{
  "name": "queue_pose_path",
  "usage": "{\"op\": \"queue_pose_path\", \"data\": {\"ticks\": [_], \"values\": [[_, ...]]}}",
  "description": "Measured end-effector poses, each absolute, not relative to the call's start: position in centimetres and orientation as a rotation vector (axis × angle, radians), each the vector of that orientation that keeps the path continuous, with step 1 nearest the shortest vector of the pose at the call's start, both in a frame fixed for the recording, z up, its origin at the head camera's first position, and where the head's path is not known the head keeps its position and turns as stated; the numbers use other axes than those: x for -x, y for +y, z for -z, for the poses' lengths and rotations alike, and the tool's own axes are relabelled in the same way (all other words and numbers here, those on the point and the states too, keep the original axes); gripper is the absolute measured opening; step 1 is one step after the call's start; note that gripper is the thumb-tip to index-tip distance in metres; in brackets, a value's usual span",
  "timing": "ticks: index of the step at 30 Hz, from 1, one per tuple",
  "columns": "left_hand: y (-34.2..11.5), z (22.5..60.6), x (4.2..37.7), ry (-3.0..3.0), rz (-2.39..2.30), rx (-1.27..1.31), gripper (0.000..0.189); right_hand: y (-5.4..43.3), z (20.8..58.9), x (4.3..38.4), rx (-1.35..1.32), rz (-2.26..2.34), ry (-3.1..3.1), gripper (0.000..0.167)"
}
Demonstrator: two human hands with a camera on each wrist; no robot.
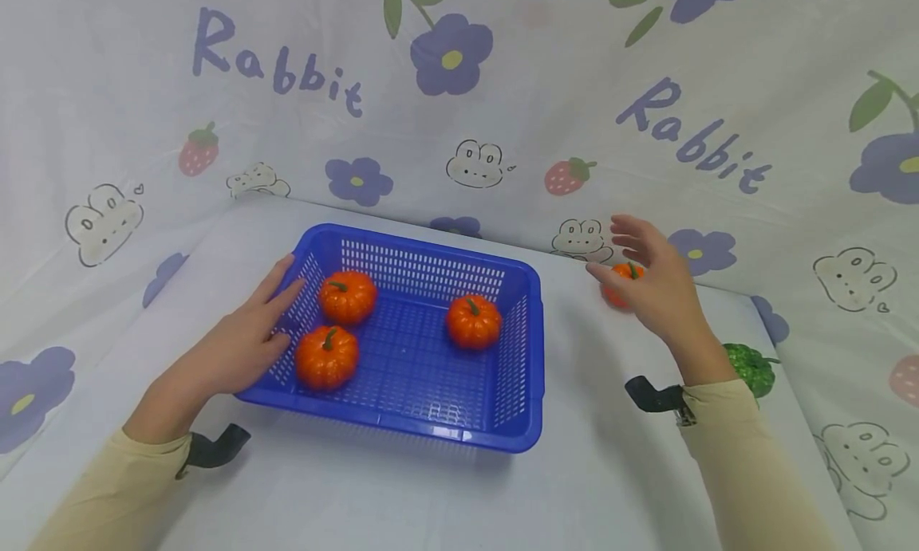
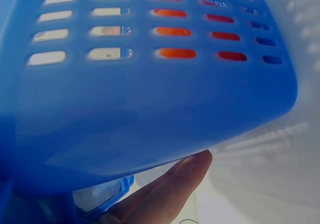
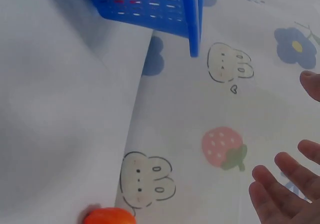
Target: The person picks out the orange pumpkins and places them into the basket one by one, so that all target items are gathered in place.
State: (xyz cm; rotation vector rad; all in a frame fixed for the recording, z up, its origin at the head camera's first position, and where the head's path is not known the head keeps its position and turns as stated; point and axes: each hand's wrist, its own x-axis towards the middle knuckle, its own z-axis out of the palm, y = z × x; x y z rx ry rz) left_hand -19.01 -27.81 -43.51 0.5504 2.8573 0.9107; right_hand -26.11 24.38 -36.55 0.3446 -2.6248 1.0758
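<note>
A blue plastic basket (image 1: 424, 427) with slotted walls holds three small orange pumpkins: one at its left back (image 1: 348, 297), another at its left front (image 1: 326, 358), the third toward its right side (image 1: 474, 322). My left hand (image 1: 240, 340) rests at the basket's left rim with fingers extended. In the left wrist view its fingertips (image 2: 197, 166) meet the basket's edge. To the right, my right hand (image 1: 656, 288) is raised with fingers spread and nothing in its grasp. Behind it, partly covered in the head view, lies another orange pumpkin (image 1: 616, 294), also at the bottom of the right wrist view (image 3: 110, 216).
A green pumpkin-like vegetable (image 1: 750, 367) lies near the table's right edge, partly behind my right forearm. The white table (image 1: 445, 503) ends at a patterned cloth (image 1: 402, 136) with rabbits, flowers and strawberries, hanging behind and at the sides.
</note>
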Motion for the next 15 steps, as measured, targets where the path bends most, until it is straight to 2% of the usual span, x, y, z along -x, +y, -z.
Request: {"op": "queue_pose_path", "data": {"ticks": [15], "values": [[-27.7,43.5,19.0,2.862,-0.907,-0.543,0.073,26.8,36.8,26.3,-0.222,-1.034,-2.647,0.077]]}}
